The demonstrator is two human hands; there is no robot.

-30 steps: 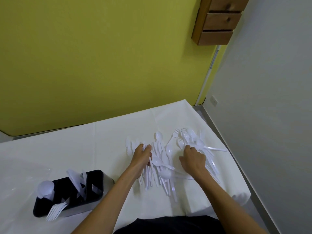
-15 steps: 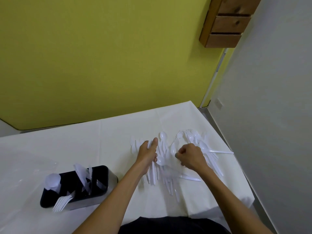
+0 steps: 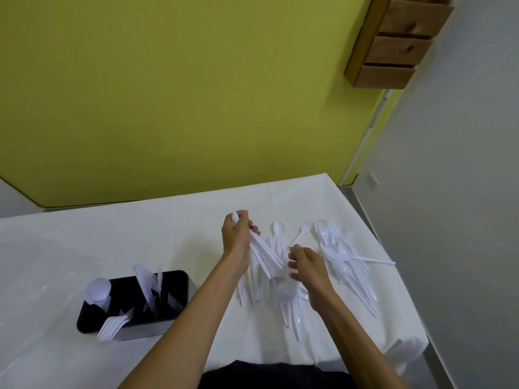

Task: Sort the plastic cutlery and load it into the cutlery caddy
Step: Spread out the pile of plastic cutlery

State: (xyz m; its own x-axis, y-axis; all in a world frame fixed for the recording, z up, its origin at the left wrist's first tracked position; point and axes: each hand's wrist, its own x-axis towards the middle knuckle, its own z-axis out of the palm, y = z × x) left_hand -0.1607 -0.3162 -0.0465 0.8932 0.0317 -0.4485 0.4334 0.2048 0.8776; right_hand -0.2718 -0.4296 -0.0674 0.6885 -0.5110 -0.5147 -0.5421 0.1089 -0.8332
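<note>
On a table draped in a white cloth (image 3: 168,234), the left hand (image 3: 237,240) has its fingers curled tight round a bundle of white plastic cutlery pieces (image 3: 264,254), lifted off the cloth and tilted — the gripped ends poke out past the knuckles on the far side, and the free ends fan down and to the right. Which kind of piece they are I cannot tell. The right hand (image 3: 307,266) hovers just right of the bundle's lower ends, fingers loosely bent and spread, clasping nothing that can be seen.

Beneath and between the hands lies a loose heap of white plastic cutlery (image 3: 283,299) on the cloth, handles pointing toward the near edge. A white plastic spoon (image 3: 278,228) lies bowl-far just beyond the hands. To the right sits a second scatter of white plastic forks and spoons (image 3: 337,254), fork tines at the far end, one long handle sticking out toward the right edge of the table.

Well to the left, near the person, stands the black rectangular cutlery caddy with a metal side (image 3: 132,301). It holds a spoon with a round bowl at its left end, flat knife-like pieces upright in the middle, and a bunch of forks — their tines lean out over the near wall.

On the far yellow wall, at upper right, hangs a small wooden drawer unit (image 3: 393,46).
</note>
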